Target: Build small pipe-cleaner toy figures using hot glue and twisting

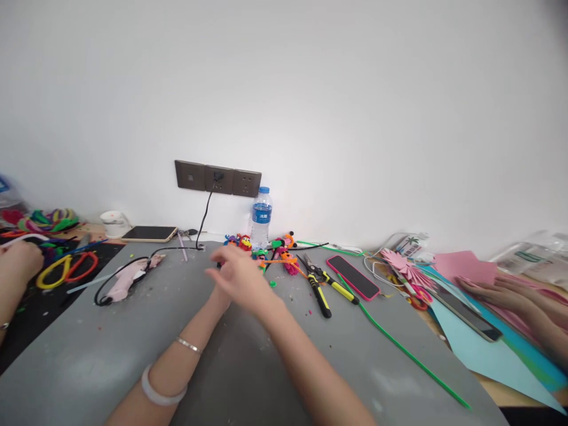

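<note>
Five or so little fuzzy dolls are on the gray desk (168, 337), just past my hands. One is a red doll (244, 242) with a bit of yellow, and one is an orange and pink doll (289, 261). They look very light, soft and a bit bendy, so I think a hard squeeze can squash them. They do not look slippery. The best place to hold one is its thick middle, with a gentle pinch, not its small ears or thin bits. A long green stem (412, 357) is on the right; it looks thin and light, and I think it bends easily, so holding it near one end seems good.

My right hand (246, 278) is in front of the dolls, with its fingers curled a little. My left hand (220, 294) is mostly behind it. The picture is blurry there, so I cannot tell if my fingers have anything in them or are letting go.

The cutters (320, 291) have yellow and black handles and lie near the pink phone (352, 277). I see no name on either one.

The water bottle (261, 216) by the wall has a blue label with white Chinese letters that look like 冰露. Far to the right, a clear bag (530, 263) has a green label, but its words are too small to read.
</note>
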`<act>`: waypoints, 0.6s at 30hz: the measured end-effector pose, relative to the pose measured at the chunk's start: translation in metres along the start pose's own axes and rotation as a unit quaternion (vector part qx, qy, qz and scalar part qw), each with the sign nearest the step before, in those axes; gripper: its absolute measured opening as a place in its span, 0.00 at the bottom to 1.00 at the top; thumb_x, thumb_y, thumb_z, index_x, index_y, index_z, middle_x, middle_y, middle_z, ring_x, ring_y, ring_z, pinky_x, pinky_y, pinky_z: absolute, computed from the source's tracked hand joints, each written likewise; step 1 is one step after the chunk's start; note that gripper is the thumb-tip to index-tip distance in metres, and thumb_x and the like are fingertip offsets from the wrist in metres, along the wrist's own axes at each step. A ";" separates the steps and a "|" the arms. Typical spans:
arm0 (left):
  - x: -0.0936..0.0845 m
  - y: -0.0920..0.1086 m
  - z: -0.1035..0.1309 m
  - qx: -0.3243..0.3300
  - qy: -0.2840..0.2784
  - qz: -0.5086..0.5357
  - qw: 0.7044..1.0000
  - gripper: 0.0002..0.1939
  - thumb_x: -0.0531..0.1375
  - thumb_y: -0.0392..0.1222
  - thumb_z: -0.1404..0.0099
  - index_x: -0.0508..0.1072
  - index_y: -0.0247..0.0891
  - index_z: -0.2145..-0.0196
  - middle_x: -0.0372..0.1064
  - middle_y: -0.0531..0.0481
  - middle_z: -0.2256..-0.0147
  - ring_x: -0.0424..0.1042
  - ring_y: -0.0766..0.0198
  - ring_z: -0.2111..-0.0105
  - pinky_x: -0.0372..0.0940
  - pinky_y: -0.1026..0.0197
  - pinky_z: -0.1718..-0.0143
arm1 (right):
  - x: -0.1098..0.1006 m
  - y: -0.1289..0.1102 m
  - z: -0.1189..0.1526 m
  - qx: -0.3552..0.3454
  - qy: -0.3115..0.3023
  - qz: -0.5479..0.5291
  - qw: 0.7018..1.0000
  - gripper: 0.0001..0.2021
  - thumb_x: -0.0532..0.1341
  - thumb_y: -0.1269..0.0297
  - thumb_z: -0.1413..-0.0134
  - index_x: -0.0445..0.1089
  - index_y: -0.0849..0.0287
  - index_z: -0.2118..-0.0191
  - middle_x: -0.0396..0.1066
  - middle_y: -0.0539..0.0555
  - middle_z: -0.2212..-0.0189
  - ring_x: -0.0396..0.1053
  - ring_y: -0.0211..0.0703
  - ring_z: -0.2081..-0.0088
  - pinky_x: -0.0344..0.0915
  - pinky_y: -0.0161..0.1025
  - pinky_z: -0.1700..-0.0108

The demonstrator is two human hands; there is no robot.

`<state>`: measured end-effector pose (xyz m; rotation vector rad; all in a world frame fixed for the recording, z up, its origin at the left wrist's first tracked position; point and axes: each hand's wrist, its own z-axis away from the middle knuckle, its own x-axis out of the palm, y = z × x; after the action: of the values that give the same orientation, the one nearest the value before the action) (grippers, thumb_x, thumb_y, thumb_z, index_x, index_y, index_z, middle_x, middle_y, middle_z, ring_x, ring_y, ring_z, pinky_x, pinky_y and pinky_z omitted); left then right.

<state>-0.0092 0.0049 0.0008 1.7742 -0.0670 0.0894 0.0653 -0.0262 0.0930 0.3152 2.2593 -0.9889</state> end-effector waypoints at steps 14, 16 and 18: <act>-0.007 0.006 -0.003 -0.089 0.007 0.100 0.991 0.19 0.59 0.58 0.41 0.68 0.37 0.70 0.48 0.62 0.86 0.45 0.74 0.86 0.40 0.69 0.84 | 0.162 -0.071 -0.054 -0.206 -0.221 0.175 0.937 0.17 0.49 0.57 0.37 0.69 0.62 0.56 0.75 0.55 0.54 0.69 0.46 0.51 0.61 0.46 0.45; -0.005 0.006 -0.004 -0.088 0.031 0.088 0.992 0.19 0.60 0.58 0.43 0.66 0.38 0.72 0.48 0.62 0.83 0.46 0.74 0.85 0.40 0.69 0.84 | 0.160 -0.065 -0.052 -0.160 -0.270 0.150 0.938 0.14 0.52 0.60 0.39 0.70 0.62 0.58 0.76 0.57 0.59 0.73 0.48 0.57 0.68 0.45 0.54; -0.003 0.005 -0.004 -0.084 0.047 0.074 0.993 0.20 0.61 0.59 0.45 0.64 0.38 0.74 0.49 0.61 0.82 0.46 0.75 0.85 0.41 0.68 0.84 | 0.153 -0.060 -0.051 -0.114 -0.306 0.131 0.936 0.12 0.52 0.62 0.41 0.70 0.60 0.58 0.77 0.58 0.63 0.75 0.50 0.61 0.71 0.43 0.63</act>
<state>-0.0129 0.0076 0.0062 1.5932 -0.1329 0.2670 -0.1020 -0.0358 0.0547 0.1685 1.6833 -0.5716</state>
